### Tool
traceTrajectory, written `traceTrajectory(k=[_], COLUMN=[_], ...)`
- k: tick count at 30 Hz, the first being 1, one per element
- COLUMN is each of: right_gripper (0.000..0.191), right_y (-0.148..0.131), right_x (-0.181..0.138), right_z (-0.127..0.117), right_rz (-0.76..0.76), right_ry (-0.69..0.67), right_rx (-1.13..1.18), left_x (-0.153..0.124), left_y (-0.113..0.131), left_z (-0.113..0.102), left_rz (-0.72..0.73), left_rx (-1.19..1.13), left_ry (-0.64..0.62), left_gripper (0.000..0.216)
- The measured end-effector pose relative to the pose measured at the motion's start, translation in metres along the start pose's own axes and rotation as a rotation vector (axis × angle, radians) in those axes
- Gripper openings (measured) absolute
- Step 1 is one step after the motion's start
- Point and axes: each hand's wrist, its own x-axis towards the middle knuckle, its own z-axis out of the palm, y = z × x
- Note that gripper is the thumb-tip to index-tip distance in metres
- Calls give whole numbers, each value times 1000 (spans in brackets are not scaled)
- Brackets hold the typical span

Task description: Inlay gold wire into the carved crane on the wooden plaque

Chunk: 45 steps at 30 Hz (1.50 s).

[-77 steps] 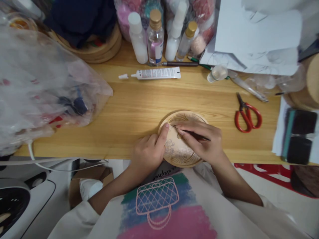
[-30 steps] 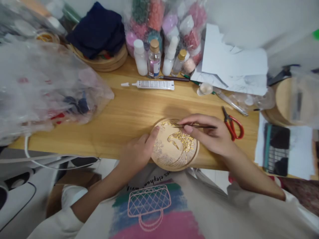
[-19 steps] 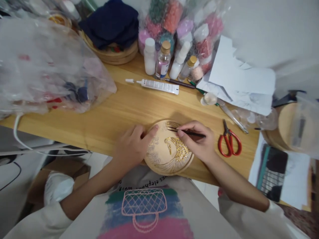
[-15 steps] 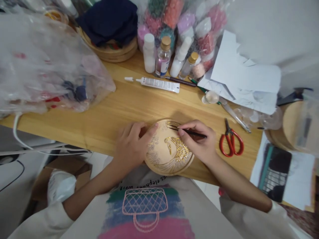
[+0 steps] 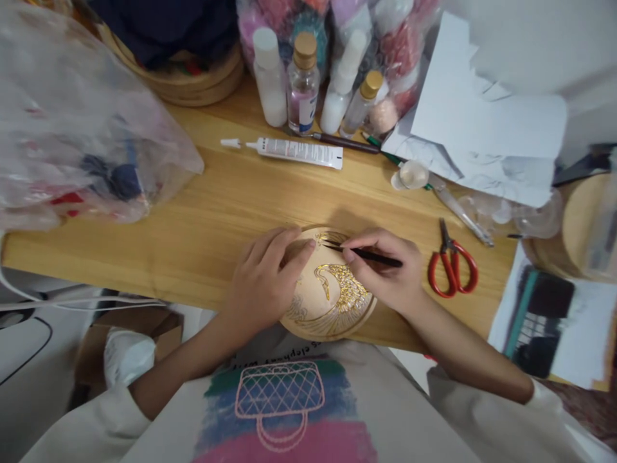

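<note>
A round pale wooden disc (image 5: 308,328) lies at the table's front edge, bearing a raised gold bird design (image 5: 349,289) with a curved neck and fanned feathers. My left hand (image 5: 267,276) covers the disc's left side and holds it by the rim, with the thumb laid across its face. Pinched in my right hand (image 5: 390,267) are dark tweezers (image 5: 378,257); their two thin tips are at the upper part of the design, close to my left thumb. Whether the tips grip anything is too small to tell.
Red-handled scissors (image 5: 453,260) lie to the right. Behind are a white tube (image 5: 299,152) with its cap off, a dark-handled tool (image 5: 347,143), several bottles (image 5: 303,83) and cut paper (image 5: 491,122). A plastic bag (image 5: 96,141) fills the left; a phone (image 5: 542,321) lies far right.
The camera view has shifted a little nearer the table. My left hand has slid further over the disc, its thumb closer to the tweezer tips. The tweezers stay at the upper design.
</note>
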Motion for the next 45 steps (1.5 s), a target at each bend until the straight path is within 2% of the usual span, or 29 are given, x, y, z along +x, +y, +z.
traceTrajectory(k=[21, 27, 37, 42, 45], right_gripper=[6, 7, 8, 7, 6], right_y=[1, 1, 0, 0, 1], right_x=[0, 0, -1, 0, 0], right_z=[1, 1, 1, 2, 2], right_rz=[28, 9, 19, 38, 43], right_ry=[-30, -20, -15, -10, -18], right_rx=[-12, -9, -6, -30, -50], left_x=[-3, -1, -3, -3, -2], left_y=[-1, -1, -1, -1, -1], left_z=[2, 1, 3, 2, 2], left_rz=[-74, -13, -37, -50, -46], left_rx=[-76, -44, -39, -49, -38], left_ry=[-38, -5, 11, -37, -10], left_gripper=[38, 34, 36, 38, 37])
